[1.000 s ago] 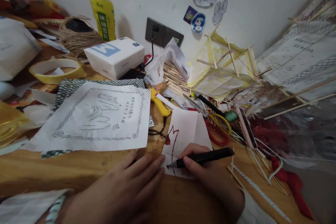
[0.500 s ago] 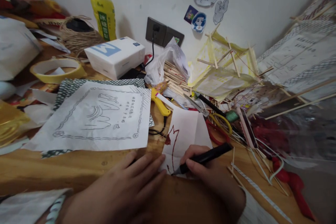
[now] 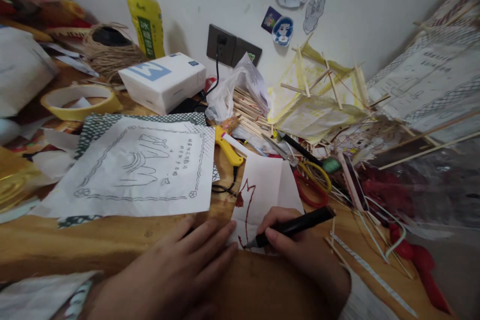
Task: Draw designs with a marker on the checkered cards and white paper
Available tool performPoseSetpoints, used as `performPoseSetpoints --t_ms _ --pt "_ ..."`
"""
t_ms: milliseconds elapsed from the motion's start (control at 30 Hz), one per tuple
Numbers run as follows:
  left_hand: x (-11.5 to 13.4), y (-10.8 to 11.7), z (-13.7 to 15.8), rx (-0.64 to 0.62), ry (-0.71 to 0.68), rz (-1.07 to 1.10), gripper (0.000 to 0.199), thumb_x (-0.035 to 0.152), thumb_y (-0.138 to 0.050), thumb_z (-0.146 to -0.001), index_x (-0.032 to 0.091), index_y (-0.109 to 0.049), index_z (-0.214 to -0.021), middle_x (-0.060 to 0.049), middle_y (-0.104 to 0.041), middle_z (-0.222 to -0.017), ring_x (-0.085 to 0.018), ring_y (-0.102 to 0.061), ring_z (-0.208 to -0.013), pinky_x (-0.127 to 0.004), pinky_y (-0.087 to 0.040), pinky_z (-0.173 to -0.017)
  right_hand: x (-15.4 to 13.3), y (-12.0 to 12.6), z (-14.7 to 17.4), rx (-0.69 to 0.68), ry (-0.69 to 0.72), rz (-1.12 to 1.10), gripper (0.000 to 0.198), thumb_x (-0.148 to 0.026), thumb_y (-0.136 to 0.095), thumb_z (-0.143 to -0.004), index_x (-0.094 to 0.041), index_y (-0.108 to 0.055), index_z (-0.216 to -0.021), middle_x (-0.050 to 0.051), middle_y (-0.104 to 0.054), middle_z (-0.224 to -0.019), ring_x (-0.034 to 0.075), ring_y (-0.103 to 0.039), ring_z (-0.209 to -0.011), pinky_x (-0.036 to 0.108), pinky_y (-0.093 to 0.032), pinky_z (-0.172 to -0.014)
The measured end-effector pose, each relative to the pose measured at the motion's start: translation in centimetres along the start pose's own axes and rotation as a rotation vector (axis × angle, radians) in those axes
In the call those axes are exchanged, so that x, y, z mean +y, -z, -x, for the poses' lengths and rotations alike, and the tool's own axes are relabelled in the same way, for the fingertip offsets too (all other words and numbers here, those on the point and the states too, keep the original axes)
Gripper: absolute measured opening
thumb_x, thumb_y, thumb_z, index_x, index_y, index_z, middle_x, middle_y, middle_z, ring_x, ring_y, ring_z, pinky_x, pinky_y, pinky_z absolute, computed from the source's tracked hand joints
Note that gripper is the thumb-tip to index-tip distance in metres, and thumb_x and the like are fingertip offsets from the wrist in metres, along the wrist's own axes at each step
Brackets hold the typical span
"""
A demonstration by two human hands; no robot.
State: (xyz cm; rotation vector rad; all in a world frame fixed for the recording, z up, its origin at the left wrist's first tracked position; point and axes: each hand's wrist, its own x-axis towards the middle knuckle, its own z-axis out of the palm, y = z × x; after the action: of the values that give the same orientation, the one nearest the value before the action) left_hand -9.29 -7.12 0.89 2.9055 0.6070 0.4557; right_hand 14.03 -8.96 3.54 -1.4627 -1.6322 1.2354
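My right hand (image 3: 290, 242) is closed around a black marker pen (image 3: 305, 220), its tip on the lower part of a folded white paper (image 3: 270, 185). A dark red outline with pointed tips and a filled patch runs along the left side of that paper. Flat on the table lies my left hand (image 3: 183, 260), fingers stretched out, the fingertips touching the paper's lower left edge. Left of it, a larger white sheet (image 3: 150, 170) bears a line drawing, handwriting and a wavy border; a green-and-white patterned sheet (image 3: 99, 130) shows beneath.
Behind the paper are a yellow glue gun (image 3: 228, 150), scissors (image 3: 315, 172) and a bundle of thin sticks (image 3: 249, 112). A white box (image 3: 163, 82), a roll of tape (image 3: 80, 102), twine (image 3: 112, 55) and a drink bottle (image 3: 145, 15) stand back left. A yellow paper-and-stick frame (image 3: 318, 95) stands back right.
The marker tip has shifted slightly left along the lower end of the red line, and the right hand moved with it. My left hand stays in place.
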Motion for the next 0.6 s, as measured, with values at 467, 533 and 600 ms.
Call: performPoseSetpoints --t_ms 467,533,600 --pt "0.06 -0.25 0.17 0.047 -0.001 -0.031 0.049 0.055 -0.047 -0.086 0.026 -0.052 -0.125 0.000 -0.056 -0.130 -0.020 -0.051 -0.112 -0.034 -0.032 -0.095 0.12 0.13 0.01 -0.011 0.008 -0.020 0.023 -0.036 -0.056 -0.076 -0.017 -0.057 -0.062 0.000 -0.053 -0.057 0.011 -0.049 -0.052 0.022 -0.037 -0.049" --pt "0.02 -0.26 0.20 0.042 -0.008 -0.036 0.049 0.055 -0.047 -0.086 0.025 -0.052 -0.125 0.000 -0.055 -0.131 -0.020 -0.051 -0.112 -0.034 -0.031 -0.095 0.08 0.11 -0.01 -0.001 0.016 -0.009 0.022 -0.034 -0.057 -0.075 -0.017 -0.056 -0.062 0.000 -0.054 -0.058 0.012 -0.049 -0.053 0.022 -0.038 -0.050" --pt "-0.01 -0.30 0.23 0.043 -0.009 -0.038 0.048 0.054 -0.046 -0.087 0.025 -0.052 -0.125 0.000 -0.055 -0.131 -0.021 -0.050 -0.113 -0.035 -0.031 -0.095 0.00 0.08 -0.05 0.011 0.023 0.000 0.020 -0.032 -0.057 -0.074 -0.017 -0.056 -0.061 0.000 -0.054 -0.058 0.011 -0.049 -0.053 0.022 -0.038 -0.050"
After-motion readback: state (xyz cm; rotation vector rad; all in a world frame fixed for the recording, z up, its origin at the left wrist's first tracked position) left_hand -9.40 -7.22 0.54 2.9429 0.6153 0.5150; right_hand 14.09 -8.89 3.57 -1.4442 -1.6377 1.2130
